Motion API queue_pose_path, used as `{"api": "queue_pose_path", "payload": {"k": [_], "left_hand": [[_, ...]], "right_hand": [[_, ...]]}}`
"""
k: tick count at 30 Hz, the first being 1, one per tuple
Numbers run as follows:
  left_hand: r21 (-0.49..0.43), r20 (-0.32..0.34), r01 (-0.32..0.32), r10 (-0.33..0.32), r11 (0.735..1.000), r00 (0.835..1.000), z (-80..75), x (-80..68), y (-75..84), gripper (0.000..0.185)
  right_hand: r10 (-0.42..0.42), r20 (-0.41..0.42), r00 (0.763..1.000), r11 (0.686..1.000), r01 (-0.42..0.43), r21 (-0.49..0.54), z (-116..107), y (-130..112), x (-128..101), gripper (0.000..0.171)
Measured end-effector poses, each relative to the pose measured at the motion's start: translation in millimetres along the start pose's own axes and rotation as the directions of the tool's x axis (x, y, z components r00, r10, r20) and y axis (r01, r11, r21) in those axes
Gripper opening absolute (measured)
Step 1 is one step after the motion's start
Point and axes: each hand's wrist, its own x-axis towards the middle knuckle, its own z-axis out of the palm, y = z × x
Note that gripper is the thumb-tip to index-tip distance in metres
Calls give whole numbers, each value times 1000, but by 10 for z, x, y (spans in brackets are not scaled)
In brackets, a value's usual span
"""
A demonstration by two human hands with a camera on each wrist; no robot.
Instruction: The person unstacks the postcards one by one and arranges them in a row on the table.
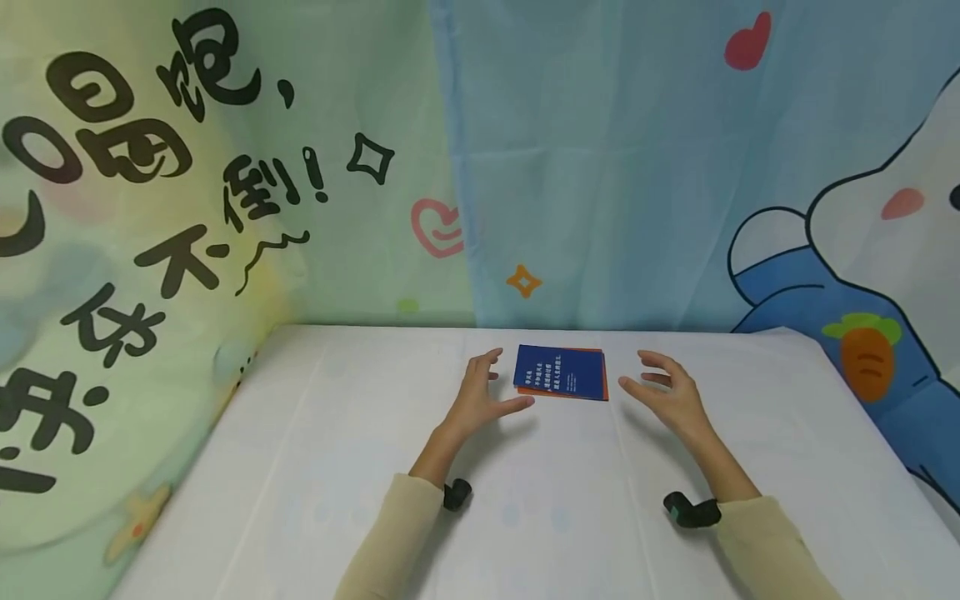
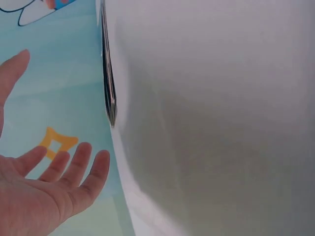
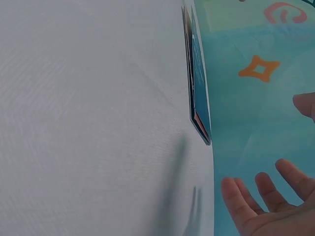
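Since the stack of cards point(image 1: 561, 372) is only a few thin sheets, a blue one with white print on top and an orange one peeking out beneath, it probably weighs next to nothing, bends easily and would slide on the smooth white table point(image 1: 315, 467) sooner than lift; the short side edges, where the wrist views show the layers lying slightly apart, look like the best places to get fingertips under it. The stack lies flat near the far edge of the table, in front of the cartoon-printed curtain point(image 1: 600, 167), right between the two hands. The left hand point(image 1: 480, 397) hovers just beside its left edge, fingers spread and relaxed, holding nothing; the right hand point(image 1: 666, 392) hangs near its right edge, likewise spread with lightly curved fingers and empty. Neither hand touches the cards as far as can be seen
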Motion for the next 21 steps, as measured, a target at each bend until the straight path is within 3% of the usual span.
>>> {"api": "queue_pose_path", "payload": {"k": [11, 21], "left_hand": [[-22, 22, -5, 6, 1000, 1000, 56, 14, -12, 89], [-48, 50, 33, -31, 998, 998, 125, 85, -87, 85]], "right_hand": [[-7, 8, 1000, 998, 7, 60, 46, 80, 17, 65], [-23, 21, 1000, 991, 21, 130, 92, 164, 76, 60]]}}
